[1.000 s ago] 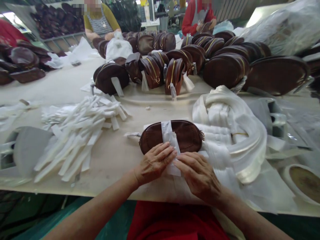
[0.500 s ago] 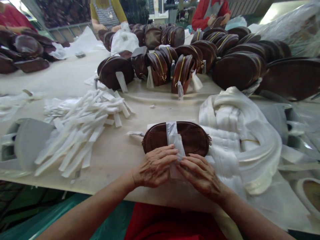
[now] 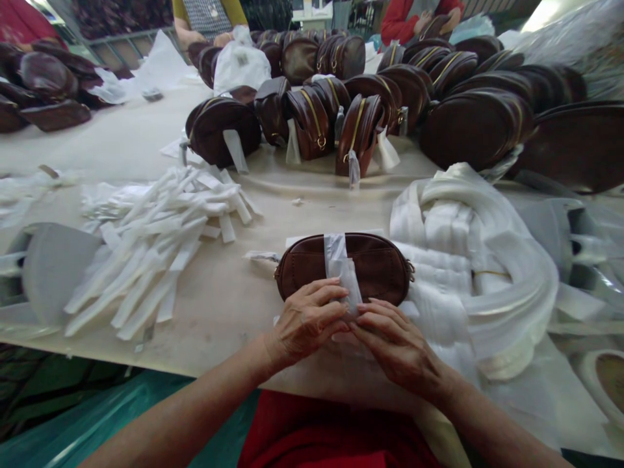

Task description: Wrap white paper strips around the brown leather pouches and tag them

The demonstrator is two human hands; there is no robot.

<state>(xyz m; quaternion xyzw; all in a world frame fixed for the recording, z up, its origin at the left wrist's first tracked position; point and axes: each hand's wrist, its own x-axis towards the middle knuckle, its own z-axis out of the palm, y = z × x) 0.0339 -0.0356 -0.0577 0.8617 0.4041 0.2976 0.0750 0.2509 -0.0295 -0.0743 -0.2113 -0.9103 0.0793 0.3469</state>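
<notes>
A dark brown oval leather bag (image 3: 375, 263) lies on the table in front of me. A translucent white wrapping strip (image 3: 335, 250) runs over its middle and down its near side. My left hand (image 3: 307, 318) has its fingers closed on the strip's near part, beside the bag's lower edge. From the other side, my right hand (image 3: 397, 341) pinches the same strip, its fingertips almost meeting the left ones. Both hands hide part of the strip and the bag's near edge. A wrapped tag or pull sticks out at the bag's left end.
Loose white strips (image 3: 160, 240) lie in a pile to the left. A thick bundle of white sheeting (image 3: 511, 279) sits close on the right. Tape dispensers (image 3: 56, 276) stand at both sides. Brown bags (image 3: 358, 136) fill the far side, where co-workers (image 3: 209, 19) stand.
Both hands stay at the near part of the strip, their fingers drawn slightly closer together. The bag has hardly moved; the view has shifted a little.
</notes>
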